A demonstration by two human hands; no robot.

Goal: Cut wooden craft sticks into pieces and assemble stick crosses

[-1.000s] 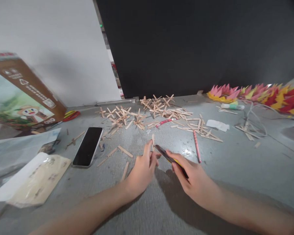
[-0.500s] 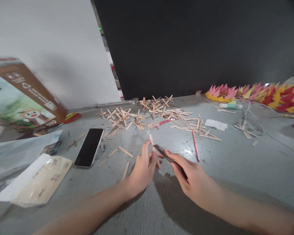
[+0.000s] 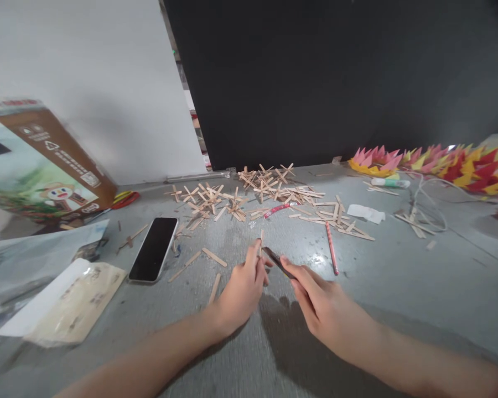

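Observation:
My left hand [image 3: 244, 284] pinches a pale wooden craft stick [image 3: 262, 239] that points up and away from me above the table. In my right hand [image 3: 326, 301] is a dark utility knife [image 3: 277, 261], its handle wrapped by my fingers. The knife's tip lies close against the stick, just right of my left fingertips; whether it cuts in cannot be made out. Beyond both hands, craft sticks joined into star shapes [image 3: 207, 202] lie heaped with loose sticks [image 3: 305, 193]. A red patterned pencil-like rod [image 3: 332, 249] rests to the right of the knife.
A smartphone [image 3: 153, 250] and a plastic-wrapped packet [image 3: 77, 307] lie on the left, before a printed carton [image 3: 53, 166]. At the right are a glue stick [image 3: 390, 183], a white cable [image 3: 423, 193] and colourful folded-paper pieces [image 3: 473, 166]. A black panel [image 3: 336, 83] stands behind.
The craft stick has turned in my left hand and now shows its narrow edge. My right hand has tilted the knife slightly. The whole view has shifted a little.

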